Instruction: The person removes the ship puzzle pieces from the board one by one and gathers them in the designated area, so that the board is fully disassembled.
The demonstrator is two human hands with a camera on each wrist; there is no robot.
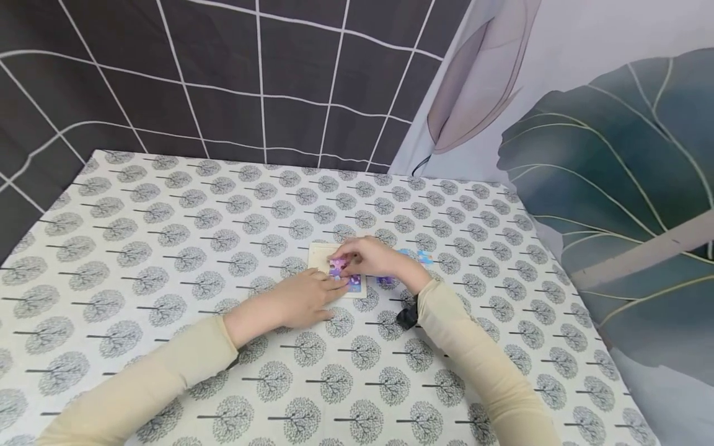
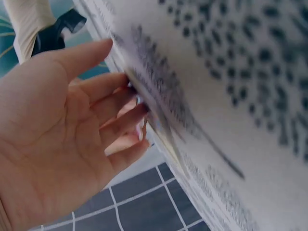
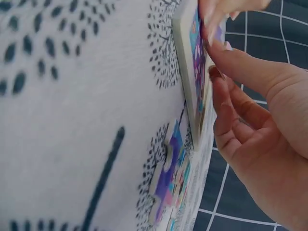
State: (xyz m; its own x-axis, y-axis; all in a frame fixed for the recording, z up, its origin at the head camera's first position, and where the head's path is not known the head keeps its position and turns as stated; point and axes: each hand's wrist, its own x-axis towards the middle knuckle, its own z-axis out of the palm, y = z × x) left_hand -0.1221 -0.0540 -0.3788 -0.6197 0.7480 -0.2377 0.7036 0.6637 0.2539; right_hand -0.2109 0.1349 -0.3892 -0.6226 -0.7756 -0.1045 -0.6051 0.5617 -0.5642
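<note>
A cream puzzle board (image 1: pixel 315 252) lies on the table with purple and blue pieces (image 1: pixel 356 285) in its lower part. My left hand (image 1: pixel 307 300) rests across the board's near left side, its fingers nearly straight on the pieces. Over the board's right half, my right hand (image 1: pixel 375 256) pinches a pink and purple puzzle piece (image 1: pixel 338 265) between thumb and fingers. The right wrist view shows the thumb and index finger meeting at the piece's thin edge, just off the board (image 3: pixel 185 67). In the left wrist view the fingers largely hide the board.
Loose puzzle pieces lie right of the board, a blue one (image 1: pixel 425 257) and a purple one (image 1: pixel 385 280). A tree-print cloth (image 1: pixel 245 365) covers the table. Behind it hangs a dark curtain with a white grid (image 1: pixel 223 74). A black strap (image 1: pixel 408 317) is on the right wrist.
</note>
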